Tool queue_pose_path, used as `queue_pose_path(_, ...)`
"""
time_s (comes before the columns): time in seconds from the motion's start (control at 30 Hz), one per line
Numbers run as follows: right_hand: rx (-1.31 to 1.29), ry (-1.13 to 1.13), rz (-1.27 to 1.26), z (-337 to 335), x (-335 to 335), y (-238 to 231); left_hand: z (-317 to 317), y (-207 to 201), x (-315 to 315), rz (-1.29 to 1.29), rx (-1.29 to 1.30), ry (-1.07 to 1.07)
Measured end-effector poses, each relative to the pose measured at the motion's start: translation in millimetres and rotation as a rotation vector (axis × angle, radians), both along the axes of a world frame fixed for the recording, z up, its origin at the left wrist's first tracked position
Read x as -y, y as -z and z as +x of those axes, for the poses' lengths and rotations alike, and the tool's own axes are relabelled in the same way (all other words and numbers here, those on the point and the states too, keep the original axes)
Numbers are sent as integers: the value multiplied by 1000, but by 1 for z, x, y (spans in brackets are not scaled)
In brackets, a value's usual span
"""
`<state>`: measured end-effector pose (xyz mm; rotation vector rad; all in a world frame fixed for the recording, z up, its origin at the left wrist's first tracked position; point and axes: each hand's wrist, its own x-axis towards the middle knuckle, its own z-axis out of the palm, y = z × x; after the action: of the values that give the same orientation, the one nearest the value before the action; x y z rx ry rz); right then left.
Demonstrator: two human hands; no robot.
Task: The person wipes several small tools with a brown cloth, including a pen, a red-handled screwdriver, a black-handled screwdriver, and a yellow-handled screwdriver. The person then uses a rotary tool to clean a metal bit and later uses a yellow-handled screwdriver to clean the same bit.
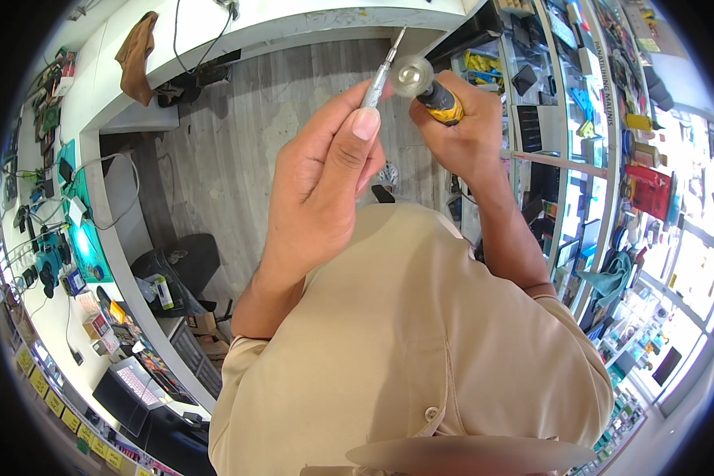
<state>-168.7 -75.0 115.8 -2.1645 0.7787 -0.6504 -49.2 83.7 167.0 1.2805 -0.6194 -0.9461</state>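
My left hand point(325, 170) pinches a slim silver precision screwdriver point(376, 86) between thumb and fingers. Its thin tip points up and slightly to the right. Close beside it, my right hand point(466, 127) is closed around a tool with a yellow-and-black handle point(443, 105). A round, clear, shiny end point(411, 75) tops that tool, near the screwdriver's shaft; whether the two touch I cannot tell. Both hands are raised in front of my body, above the floor.
A white counter point(293, 32) runs along the far side and down the left, with a brown cloth point(137, 57) hanging over its edge. An open laptop point(131, 389) and cables lie at left. Glass shelves point(567, 163) full of goods stand at right. A black chair point(190, 262) stands at left.
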Motion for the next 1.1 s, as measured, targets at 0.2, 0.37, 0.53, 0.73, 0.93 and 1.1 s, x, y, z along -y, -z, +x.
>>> queue_pose_path(0.2,-27,16,-31,-2,4,-4,-2,-1,6,7,13,-7)
queue_pose_path(0.37,-8,12,-35,-6,5,-5,-4,-2,7,-2,0,4)
queue_pose_path(0.53,-8,27,-38,-10,4,-5,-5,-4,5,-34,-44,26)
queue_pose_path(0.73,-15,43,-13,-13,3,-6,-6,-3,5,-41,-46,35)
queue_pose_path(0.93,-21,34,-46,-13,3,-7,-8,-2,5,-44,-51,30)
queue_pose_path(1.1,-9,32,-36,-13,5,-9,-9,-3,7,-39,-20,37)
